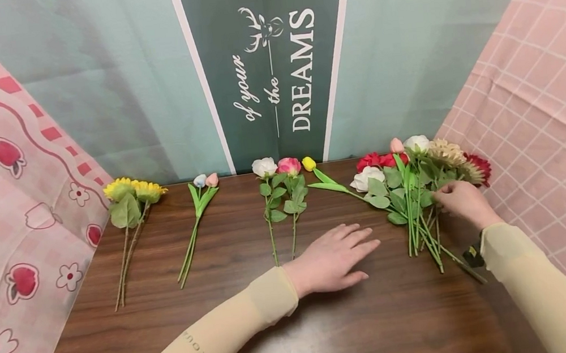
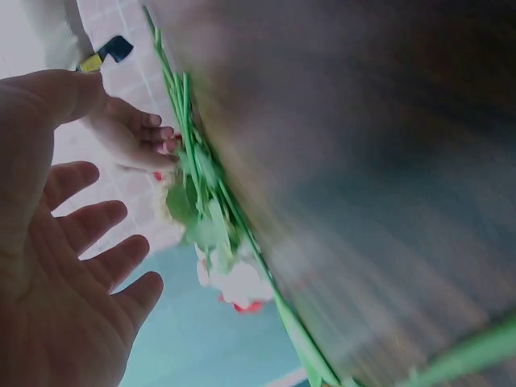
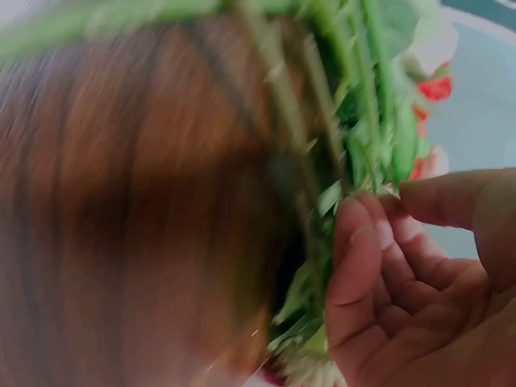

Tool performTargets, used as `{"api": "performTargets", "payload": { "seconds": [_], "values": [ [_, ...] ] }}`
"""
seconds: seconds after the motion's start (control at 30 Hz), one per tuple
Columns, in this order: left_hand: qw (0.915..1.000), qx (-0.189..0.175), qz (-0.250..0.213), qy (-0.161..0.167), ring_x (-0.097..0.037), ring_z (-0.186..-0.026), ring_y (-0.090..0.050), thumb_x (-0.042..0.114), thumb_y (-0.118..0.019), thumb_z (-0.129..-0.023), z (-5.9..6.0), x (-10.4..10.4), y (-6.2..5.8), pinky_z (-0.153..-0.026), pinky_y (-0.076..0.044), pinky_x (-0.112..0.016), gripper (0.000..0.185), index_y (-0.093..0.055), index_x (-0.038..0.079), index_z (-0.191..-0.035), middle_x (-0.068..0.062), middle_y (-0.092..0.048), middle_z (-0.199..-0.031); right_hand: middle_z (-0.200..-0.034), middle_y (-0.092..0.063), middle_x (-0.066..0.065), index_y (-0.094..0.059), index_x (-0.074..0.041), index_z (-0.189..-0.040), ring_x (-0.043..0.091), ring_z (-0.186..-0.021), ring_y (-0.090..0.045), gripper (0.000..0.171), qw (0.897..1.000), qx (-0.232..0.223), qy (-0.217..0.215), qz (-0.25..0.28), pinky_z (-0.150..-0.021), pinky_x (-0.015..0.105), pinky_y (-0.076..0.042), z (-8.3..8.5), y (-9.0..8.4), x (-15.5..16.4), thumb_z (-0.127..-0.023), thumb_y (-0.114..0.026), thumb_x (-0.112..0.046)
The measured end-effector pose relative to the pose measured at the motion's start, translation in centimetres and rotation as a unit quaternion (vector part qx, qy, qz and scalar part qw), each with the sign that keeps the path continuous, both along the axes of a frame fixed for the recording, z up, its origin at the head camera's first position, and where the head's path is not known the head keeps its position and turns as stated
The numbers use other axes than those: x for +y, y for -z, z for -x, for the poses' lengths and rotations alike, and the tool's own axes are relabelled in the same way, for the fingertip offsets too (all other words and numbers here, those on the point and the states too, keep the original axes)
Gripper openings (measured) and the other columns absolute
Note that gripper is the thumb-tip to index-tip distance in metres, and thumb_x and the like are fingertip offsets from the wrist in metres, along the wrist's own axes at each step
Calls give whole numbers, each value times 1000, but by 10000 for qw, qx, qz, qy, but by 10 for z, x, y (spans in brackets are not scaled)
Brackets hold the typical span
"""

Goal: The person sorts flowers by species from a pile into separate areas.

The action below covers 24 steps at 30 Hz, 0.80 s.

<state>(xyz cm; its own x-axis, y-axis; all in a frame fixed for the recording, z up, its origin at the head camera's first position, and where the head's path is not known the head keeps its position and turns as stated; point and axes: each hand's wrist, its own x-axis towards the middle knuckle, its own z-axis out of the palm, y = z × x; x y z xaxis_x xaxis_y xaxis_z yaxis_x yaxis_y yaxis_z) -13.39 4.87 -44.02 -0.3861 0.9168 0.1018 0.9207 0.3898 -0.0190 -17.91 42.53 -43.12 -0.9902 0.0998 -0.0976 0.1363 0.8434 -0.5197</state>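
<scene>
My right hand [image 1: 462,202] reaches into a pile of artificial flowers at the table's right side. Its curled thumb and fingertips pinch at a flower stem [image 3: 326,105] among leaves; the exact spot is partly hidden. The pile holds a white rose [image 1: 367,180], red flowers [image 1: 368,161], a pink tulip [image 1: 396,145], beige flowers [image 1: 445,153] and crossed green stems [image 1: 413,226]. Over the middle of the table, my left hand [image 1: 334,257] is held palm down with fingers spread, holding nothing. A yellow tulip [image 1: 309,164] lies slanting, its stem running into the pile.
Two sunflowers [image 1: 148,190] lie at the far left of the brown table [image 1: 354,329]. Right of them are a blue tulip [image 1: 200,180] and a pink one. A white rose [image 1: 264,167] and a pink rose [image 1: 289,167] lie in the middle. Cloth hangs behind and on both sides.
</scene>
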Motion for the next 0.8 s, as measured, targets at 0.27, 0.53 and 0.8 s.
{"api": "performTargets", "payload": {
  "seconds": [0.27, 0.53, 0.8],
  "values": [
    [9994, 29, 269, 216, -26, -153, -24, 54, -53, -102, -13, 22, 6, -124, -17, -41, 69, -35, 23, -161, -4, -29, -166, -72, -71, 6, -71, 9, -100, 21, -65, -67, 52, 9990, -443, 84, -13, -60, 36, -53, -2, 6, 6, -102, -59, -41],
    [9992, 24, 322, 238, -26, -151, -27, 54, -54, -102, -16, 22, 10, -123, -21, -42, 68, -37, 25, -160, -3, -29, -166, -73, -72, 7, -72, 9, -95, 19, -67, -66, 42, 9988, -417, 97, 243, -60, 34, -52, 2, 14, 2, -98, -66, -33],
    [9993, -73, 275, 241, -25, -151, -27, 53, -54, -102, -16, 18, 12, -123, -21, -43, 66, -39, 25, -159, -3, -29, -166, -78, -73, 4, -66, 17, -113, 12, -68, -66, 50, 9880, -357, 602, 1377, -59, 28, -56, 1, 23, 3, -101, -64, -32]
  ]
}}
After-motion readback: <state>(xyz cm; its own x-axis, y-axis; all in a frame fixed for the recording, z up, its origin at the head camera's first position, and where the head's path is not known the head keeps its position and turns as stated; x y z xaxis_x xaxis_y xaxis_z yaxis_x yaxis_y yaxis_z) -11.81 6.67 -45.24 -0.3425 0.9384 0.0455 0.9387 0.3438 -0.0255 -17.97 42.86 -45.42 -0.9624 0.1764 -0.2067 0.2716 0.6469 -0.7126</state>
